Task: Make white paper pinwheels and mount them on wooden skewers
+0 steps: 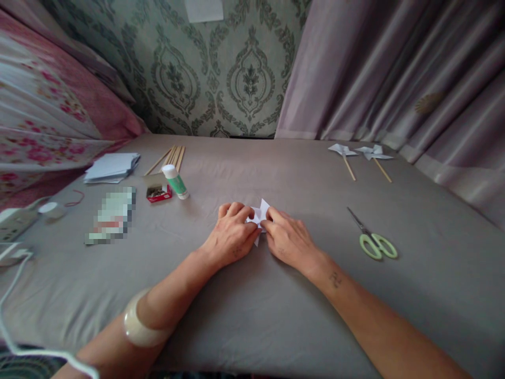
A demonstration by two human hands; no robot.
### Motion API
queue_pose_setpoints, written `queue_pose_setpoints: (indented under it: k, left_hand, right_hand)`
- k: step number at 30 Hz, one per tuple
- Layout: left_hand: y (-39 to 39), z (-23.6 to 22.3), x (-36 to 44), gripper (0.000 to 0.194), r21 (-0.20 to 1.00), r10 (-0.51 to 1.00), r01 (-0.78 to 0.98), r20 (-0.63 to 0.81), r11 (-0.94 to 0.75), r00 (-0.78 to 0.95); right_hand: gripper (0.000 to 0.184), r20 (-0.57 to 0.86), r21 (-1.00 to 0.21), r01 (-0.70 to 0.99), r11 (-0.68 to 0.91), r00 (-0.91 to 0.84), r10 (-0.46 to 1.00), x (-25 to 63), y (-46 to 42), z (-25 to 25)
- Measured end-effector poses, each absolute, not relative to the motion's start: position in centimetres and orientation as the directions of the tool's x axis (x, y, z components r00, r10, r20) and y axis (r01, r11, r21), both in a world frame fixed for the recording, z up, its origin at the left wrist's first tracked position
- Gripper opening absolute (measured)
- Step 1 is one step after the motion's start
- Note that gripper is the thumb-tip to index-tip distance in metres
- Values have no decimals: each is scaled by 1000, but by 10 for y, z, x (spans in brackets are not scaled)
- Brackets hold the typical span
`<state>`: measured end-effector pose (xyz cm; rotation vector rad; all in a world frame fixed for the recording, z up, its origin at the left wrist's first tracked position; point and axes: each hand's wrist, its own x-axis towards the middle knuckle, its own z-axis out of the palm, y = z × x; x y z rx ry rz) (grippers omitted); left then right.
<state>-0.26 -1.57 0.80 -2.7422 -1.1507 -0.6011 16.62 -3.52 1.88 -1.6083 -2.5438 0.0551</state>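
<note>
A small folded white paper piece [260,215] lies on the grey cloth-covered surface [252,310] in the middle. My left hand [232,235] presses on its left side with fingers curled and pinched on the paper. Meeting it from the other side, my right hand [287,238] pinches the paper's right edge with the fingertips. Both hands touch each other over the paper, and most of it is hidden under the fingers.
Green-handled scissors [373,238] lie to the right. Two paper pinwheels on sticks [363,155] rest at the back right. At the left are a glue stick [175,181], a small red box [158,190], wooden sticks [169,158], a paper stack [111,167] and a white cable [16,295].
</note>
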Motion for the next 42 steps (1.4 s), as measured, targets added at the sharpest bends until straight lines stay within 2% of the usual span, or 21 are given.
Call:
queue_pose_setpoints:
  k: [5,12,15,20,25,29,36,42]
  left_hand:
    - [-16,12,-3,22,182,718,725,425,-664,551]
    - [-14,15,-2,22,267,797,778,411,-569,442]
    - [-13,12,-2,19,283,849,816,335,-504,409]
    - [-14,8,1,26,250,893,860,194,-444,405]
    - [-15,8,3,19,224,909,884,177,-411,378]
    - [-11,7,3,15,247,912,880,176,-405,370]
    - [2,1,-8,16,255,880,855,283,-452,381]
    - [17,-3,-14,16,250,853,842,360,-478,378]
  right_hand:
    - [31,77,-37,883,468,-465,882,160,-36,18]
    - [33,95,-74,872,484,-477,874,159,-36,13]
    - [34,114,-103,865,492,-481,869,158,-36,11]
    - [29,173,-227,864,449,-418,892,163,-33,8]
    - [28,342,-461,833,305,-151,928,185,-25,11]
    - [26,414,-546,791,275,-30,910,202,-17,7]
    - [31,376,-525,772,358,-167,911,208,-16,2]
    - [34,282,-422,781,461,-370,885,202,-28,8]
